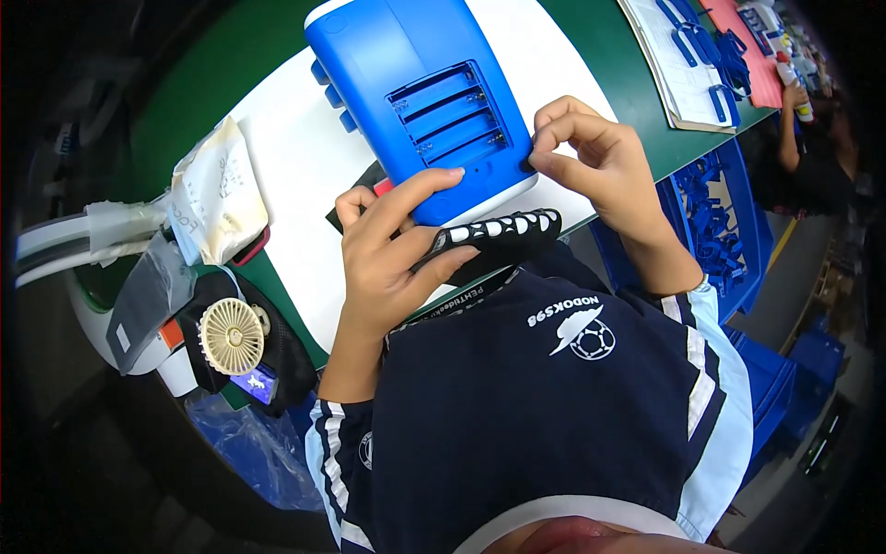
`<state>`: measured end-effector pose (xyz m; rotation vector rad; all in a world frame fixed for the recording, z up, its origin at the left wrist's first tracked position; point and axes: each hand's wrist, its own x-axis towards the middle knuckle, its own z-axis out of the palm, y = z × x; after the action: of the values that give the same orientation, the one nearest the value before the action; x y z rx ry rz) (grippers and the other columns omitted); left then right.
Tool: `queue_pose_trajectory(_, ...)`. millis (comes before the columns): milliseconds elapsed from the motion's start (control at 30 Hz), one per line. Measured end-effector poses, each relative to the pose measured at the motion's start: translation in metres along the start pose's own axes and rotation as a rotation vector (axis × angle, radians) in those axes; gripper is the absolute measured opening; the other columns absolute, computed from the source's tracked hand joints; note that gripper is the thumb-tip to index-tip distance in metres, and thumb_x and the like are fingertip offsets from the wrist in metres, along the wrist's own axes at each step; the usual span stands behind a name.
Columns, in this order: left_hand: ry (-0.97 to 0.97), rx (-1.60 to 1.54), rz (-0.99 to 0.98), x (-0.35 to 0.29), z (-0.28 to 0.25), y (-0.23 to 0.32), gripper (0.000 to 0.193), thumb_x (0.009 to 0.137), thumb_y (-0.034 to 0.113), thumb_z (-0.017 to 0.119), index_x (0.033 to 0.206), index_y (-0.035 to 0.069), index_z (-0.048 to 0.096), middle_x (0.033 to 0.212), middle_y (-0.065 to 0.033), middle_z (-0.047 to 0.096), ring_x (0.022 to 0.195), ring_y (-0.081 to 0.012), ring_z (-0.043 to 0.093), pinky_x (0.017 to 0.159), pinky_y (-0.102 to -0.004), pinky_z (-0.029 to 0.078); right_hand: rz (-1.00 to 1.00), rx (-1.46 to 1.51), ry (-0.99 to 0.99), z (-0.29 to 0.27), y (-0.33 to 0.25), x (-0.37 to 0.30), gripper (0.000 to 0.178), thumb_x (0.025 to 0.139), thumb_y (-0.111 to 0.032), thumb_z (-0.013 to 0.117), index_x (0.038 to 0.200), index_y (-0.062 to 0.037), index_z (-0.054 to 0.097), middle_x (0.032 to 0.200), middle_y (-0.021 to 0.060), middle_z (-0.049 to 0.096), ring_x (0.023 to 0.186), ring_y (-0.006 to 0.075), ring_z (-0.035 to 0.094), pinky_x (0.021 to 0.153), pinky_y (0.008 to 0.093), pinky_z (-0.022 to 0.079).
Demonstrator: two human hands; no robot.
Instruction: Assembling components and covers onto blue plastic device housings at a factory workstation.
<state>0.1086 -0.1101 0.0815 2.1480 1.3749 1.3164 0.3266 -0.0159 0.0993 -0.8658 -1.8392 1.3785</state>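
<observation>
A blue plastic device with a pale rim lies on the white surface, its open battery compartment facing up. The slots show metal springs and no batteries. My left hand is closed round a black strip with white oval spots, held between fingers and thumb. Its index fingertip rests on the device's near edge. At the near right corner of the device, my right hand makes a pinch. Something small and dark shows at its thumb tip, too small to name.
The white surface sits on a green table. To the left are a paper-covered packet and a small cream fan. Papers with blue parts lie far right, above a blue bin of blue pieces. A person is beyond.
</observation>
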Motion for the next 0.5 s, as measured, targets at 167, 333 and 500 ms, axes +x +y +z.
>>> queue_pose_trajectory(167, -0.018, 0.009, -0.002, 0.0005, -0.0017, 0.0002, 0.029, 0.06, 0.025, 0.077, 0.059, 0.004, 0.057, 0.11, -0.0074, 0.063, 0.053, -0.01, 0.043, 0.067, -0.0294, 0.026, -0.009, -0.029, 0.022, 0.002, 0.0014, 0.0006, 0.007, 0.074, -0.009, 0.067, 0.076, -0.0033, 0.065, 0.088, 0.005, 0.055, 0.085, 0.0147, 0.053, 0.079, 0.0271, 0.04)
queue_pose_trajectory(333, 0.003, -0.002, -0.01, -0.0018, 0.0011, -0.0009, 0.03, 0.06, 0.026, 0.077, 0.059, 0.004, 0.057, 0.11, -0.0068, 0.064, 0.054, -0.0098, 0.043, 0.067, -0.0296, 0.026, -0.03, -0.085, 0.024, 0.0026, 0.0025, 0.0012, 0.007, 0.073, -0.01, 0.067, 0.076, -0.0032, 0.065, 0.087, 0.0052, 0.054, 0.085, 0.0151, 0.051, 0.078, 0.0277, 0.038)
queue_pose_trajectory(500, 0.005, -0.002, -0.003, -0.0021, 0.0011, -0.0018, 0.03, 0.061, 0.026, 0.077, 0.059, 0.004, 0.057, 0.11, -0.0068, 0.064, 0.054, -0.0097, 0.043, 0.068, -0.0295, 0.026, -0.045, -0.102, 0.031, 0.0049, 0.0009, 0.0014, 0.007, 0.072, -0.01, 0.067, 0.074, -0.0033, 0.064, 0.086, 0.0051, 0.053, 0.084, 0.0151, 0.05, 0.078, 0.0278, 0.038)
